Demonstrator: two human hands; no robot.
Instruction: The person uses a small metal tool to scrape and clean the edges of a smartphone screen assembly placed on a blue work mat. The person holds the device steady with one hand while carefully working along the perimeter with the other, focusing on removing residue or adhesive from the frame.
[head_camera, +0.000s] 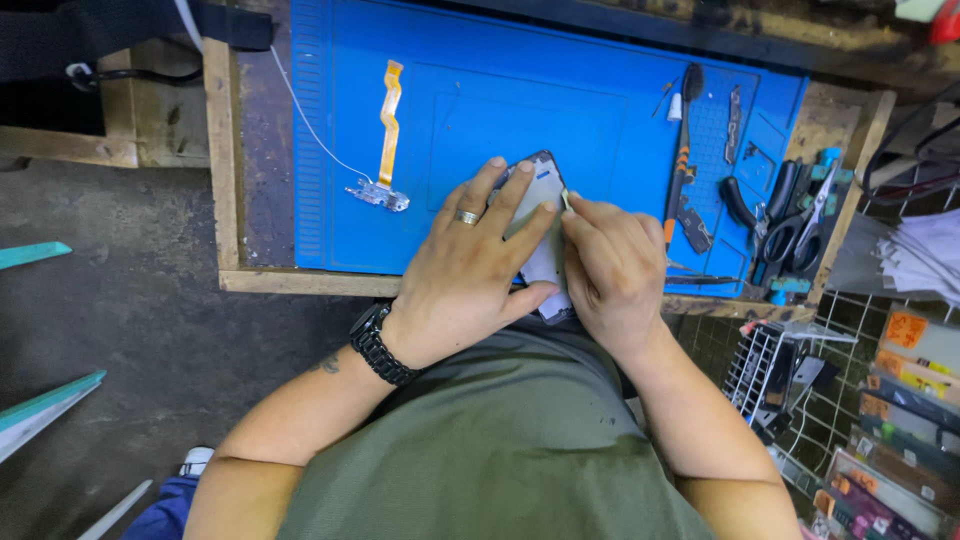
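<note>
Olive-green shirt cloth (500, 450) fills the bottom centre of the frame, closest to the lens, with both forearms rising out of it toward the middle. Between the hands lies a phone panel (545, 255), grey-faced with a dark edge, resting on the near edge of a blue work mat (450, 120) just below the frame's centre. Its upper corner shows above the fingers; its lower end peeks out under the left palm, and the rest is covered.

The left hand (470, 265) lies flat across the panel, fingers spread and pointing to the upper right, a ring on one finger and a dark watch (380, 345) at the wrist. The right hand (612, 265) is curled at the panel's right edge, fingertips pinched on something small and pale there; what it is cannot be made out. The two hands sit close together, nearly touching.

An orange flex ribbon (388, 130) with a small metal part at its lower end lies on the mat to the upper left. A long-handled tool (683, 150) and scissors (800, 225) lie at the right side of the mat. The wooden bench (225, 160) frames the mat; packaged goods at the lower right are cut off by the frame edge.
</note>
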